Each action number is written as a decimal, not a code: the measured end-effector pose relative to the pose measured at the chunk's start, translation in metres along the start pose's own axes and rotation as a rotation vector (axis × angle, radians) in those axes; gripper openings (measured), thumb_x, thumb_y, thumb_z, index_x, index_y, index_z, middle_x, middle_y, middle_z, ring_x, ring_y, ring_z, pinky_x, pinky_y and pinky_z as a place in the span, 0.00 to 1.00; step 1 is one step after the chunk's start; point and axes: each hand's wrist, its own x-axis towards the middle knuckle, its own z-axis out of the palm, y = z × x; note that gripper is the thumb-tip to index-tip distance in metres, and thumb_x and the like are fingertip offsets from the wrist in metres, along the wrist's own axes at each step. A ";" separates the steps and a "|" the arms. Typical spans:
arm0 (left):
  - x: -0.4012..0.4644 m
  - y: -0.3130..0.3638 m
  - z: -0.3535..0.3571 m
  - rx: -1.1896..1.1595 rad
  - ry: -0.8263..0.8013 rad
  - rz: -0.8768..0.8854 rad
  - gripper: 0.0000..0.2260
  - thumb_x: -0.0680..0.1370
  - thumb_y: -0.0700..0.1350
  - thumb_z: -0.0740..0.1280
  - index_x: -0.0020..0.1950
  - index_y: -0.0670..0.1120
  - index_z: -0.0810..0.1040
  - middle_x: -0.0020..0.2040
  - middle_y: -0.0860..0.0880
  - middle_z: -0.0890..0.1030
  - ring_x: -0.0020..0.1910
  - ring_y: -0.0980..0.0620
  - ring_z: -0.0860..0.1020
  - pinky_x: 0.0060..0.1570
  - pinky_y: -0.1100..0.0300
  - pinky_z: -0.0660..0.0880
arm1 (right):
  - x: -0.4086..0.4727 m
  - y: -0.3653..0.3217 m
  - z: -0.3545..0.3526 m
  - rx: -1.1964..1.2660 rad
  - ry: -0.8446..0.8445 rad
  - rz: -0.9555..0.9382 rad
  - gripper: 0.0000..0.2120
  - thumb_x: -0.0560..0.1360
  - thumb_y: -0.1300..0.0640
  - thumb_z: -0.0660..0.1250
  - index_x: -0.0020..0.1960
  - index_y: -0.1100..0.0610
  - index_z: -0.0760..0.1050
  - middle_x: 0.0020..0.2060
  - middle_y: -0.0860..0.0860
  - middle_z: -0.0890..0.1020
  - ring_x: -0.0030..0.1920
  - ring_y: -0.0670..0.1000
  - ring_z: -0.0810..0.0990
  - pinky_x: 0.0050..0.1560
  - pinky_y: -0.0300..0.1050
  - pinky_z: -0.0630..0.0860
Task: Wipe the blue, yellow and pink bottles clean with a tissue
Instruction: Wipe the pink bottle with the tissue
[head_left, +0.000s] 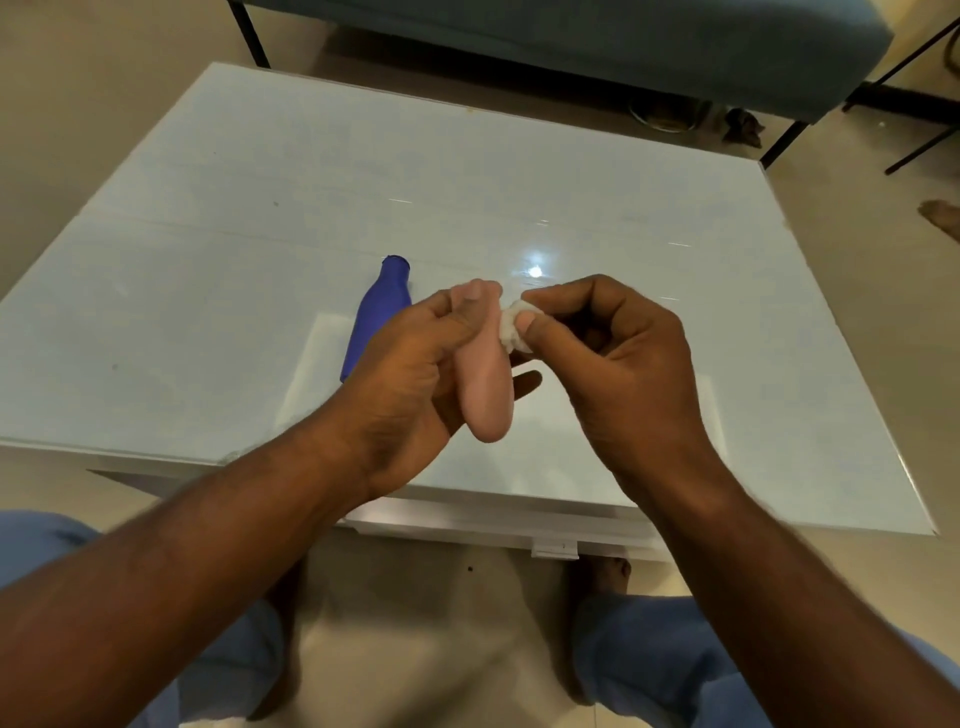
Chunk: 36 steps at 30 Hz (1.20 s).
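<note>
My left hand grips a small pink bottle above the table's near edge, neck pointing away from me and base toward me. My right hand pinches a crumpled white tissue against the upper right side of the pink bottle. A blue bottle lies on its side on the table, just left of and behind my left hand, its lower part hidden by that hand. No yellow bottle is visible.
The pale glass-topped table spreads wide in front of me. A dark teal bench with black legs stands beyond it. My knees in blue trousers and bare feet show below the table edge. Someone's foot is at the far right.
</note>
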 end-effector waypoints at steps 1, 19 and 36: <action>0.001 0.002 0.000 0.002 0.019 -0.019 0.10 0.83 0.50 0.62 0.63 0.50 0.76 0.59 0.44 0.86 0.56 0.43 0.86 0.48 0.50 0.84 | -0.001 0.000 0.000 -0.017 0.003 -0.004 0.03 0.80 0.62 0.74 0.54 0.58 0.86 0.46 0.50 0.89 0.47 0.50 0.89 0.50 0.45 0.86; 0.005 0.003 -0.007 0.107 0.096 -0.081 0.11 0.83 0.44 0.65 0.63 0.53 0.81 0.61 0.43 0.85 0.57 0.41 0.85 0.55 0.44 0.83 | 0.000 0.005 0.000 -0.143 -0.129 -0.026 0.03 0.78 0.61 0.77 0.51 0.57 0.87 0.46 0.50 0.88 0.48 0.52 0.88 0.50 0.52 0.87; 0.000 -0.007 -0.004 0.166 0.081 -0.093 0.16 0.86 0.47 0.58 0.73 0.46 0.73 0.64 0.44 0.83 0.59 0.46 0.85 0.53 0.50 0.83 | -0.004 0.009 0.005 -0.357 -0.072 -0.295 0.04 0.75 0.62 0.78 0.49 0.58 0.85 0.45 0.49 0.85 0.47 0.49 0.85 0.45 0.47 0.83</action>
